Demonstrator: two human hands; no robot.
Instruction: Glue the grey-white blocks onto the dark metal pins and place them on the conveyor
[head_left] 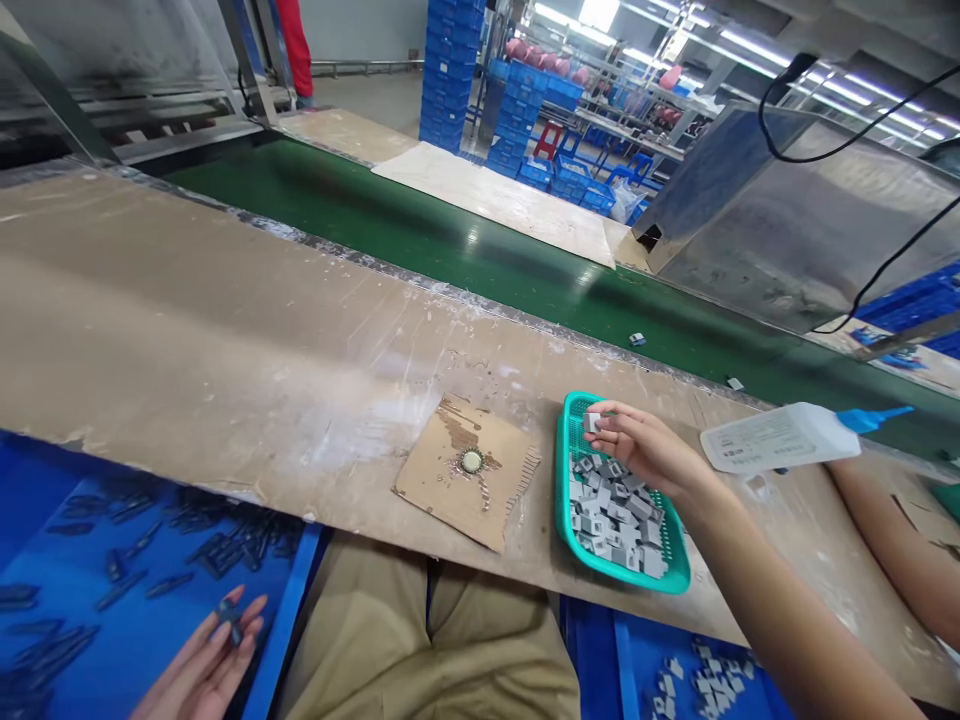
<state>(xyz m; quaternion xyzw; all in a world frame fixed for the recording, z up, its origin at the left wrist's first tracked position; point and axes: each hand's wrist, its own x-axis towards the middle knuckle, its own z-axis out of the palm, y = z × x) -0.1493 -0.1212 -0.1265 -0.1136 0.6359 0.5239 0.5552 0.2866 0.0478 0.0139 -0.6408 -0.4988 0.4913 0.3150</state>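
Observation:
My left hand (214, 655) is over the blue bin (82, 560) at the lower left, its fingers closed on a small dark plastic part (229, 620). Many similar dark, elongated parts lie in that bin. Above the teal basket (564, 500), my right hand (637, 440) pinches a small grey-white block (592, 423) between thumb and fingers. Loose grey blocks (615, 515) fill the basket below it. Between the hands, a piece of cardboard (442, 480) bears a round dark-rimmed cap (472, 460) with a pale centre, amid wet-looking stains.
A white bottle with a blue nozzle (780, 438) lies right of the basket, near another person's arm (885, 540). Beyond the worktop runs a green conveyor belt (450, 235) with a few small pieces on it. A lower-right blue bin (637, 650) holds finished-looking grey pieces.

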